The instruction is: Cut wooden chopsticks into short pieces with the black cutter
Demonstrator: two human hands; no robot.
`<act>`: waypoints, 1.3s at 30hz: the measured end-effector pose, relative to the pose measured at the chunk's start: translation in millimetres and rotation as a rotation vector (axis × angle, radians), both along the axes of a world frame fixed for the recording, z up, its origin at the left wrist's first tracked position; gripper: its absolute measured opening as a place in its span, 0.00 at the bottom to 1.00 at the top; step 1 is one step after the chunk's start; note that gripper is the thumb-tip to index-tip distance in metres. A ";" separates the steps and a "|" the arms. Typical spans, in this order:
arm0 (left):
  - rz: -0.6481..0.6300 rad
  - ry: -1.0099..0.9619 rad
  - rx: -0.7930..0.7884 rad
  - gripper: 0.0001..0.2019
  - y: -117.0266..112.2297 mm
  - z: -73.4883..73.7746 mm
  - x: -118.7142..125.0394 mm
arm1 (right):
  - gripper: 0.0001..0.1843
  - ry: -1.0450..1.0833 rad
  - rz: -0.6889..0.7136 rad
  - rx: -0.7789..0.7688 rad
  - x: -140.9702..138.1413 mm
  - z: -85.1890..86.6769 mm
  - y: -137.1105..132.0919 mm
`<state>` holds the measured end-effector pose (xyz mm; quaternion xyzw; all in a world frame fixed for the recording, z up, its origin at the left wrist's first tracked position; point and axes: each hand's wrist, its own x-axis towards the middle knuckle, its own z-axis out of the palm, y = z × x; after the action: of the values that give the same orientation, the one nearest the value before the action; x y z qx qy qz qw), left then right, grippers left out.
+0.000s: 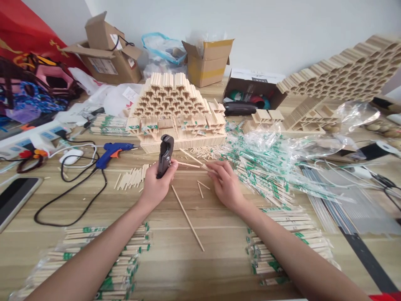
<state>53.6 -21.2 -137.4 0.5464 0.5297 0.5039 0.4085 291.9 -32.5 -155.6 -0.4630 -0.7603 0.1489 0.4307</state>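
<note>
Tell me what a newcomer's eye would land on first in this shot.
A stepped stack of wooden sticks rises at the middle of the table, with a larger honeycomb-like stick panel at the right. In front of the stack, the left hand grips a black plier-like hand tool, while the right hand pinches thin wooden sticks.

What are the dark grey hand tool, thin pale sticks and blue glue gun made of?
The dark grey hand tool in the left hand looks like matte moulded plastic; any blades are hidden. The thin pale sticks in the right hand look like unvarnished wood or bamboo, dull and uncoated. The blue glue gun looks like moulded plastic, from its shiny shell.
</note>
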 end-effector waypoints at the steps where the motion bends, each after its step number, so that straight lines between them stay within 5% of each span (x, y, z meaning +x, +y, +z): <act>1: 0.006 0.013 0.006 0.13 -0.3 0.7 0.0 | 0.16 0.000 0.018 0.007 -1.4 1.0 -1.3; 9: 0.026 0.213 0.086 0.13 -3.0 1.5 -1.7 | 0.15 0.029 0.133 -0.113 -2.7 2.4 -6.1; 17: -0.086 0.443 0.227 0.11 -11.6 3.7 3.6 | 0.11 0.110 0.156 -0.188 -9.0 -0.7 -10.1; 23: -0.059 0.444 0.320 0.08 -13.2 5.1 0.9 | 0.09 0.096 0.112 -0.111 -8.1 0.6 -7.4; 30: -0.195 0.458 0.371 0.08 -14.6 6.5 4.2 | 0.09 0.111 0.140 -0.106 -8.7 -0.6 -7.7; 35: -0.309 0.449 0.441 0.15 -15.9 7.7 4.1 | 0.08 0.133 0.151 -0.119 -8.7 2.3 -8.2; 39: -0.206 0.616 0.526 0.20 -11.6 7.3 -2.3 | 0.08 0.162 0.093 -0.121 -7.0 4.2 -8.7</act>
<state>51.3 -32.8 -130.1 0.8075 0.4230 0.3914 0.1256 284.9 -41.2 -151.4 -0.4387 -0.7334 0.2512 0.4545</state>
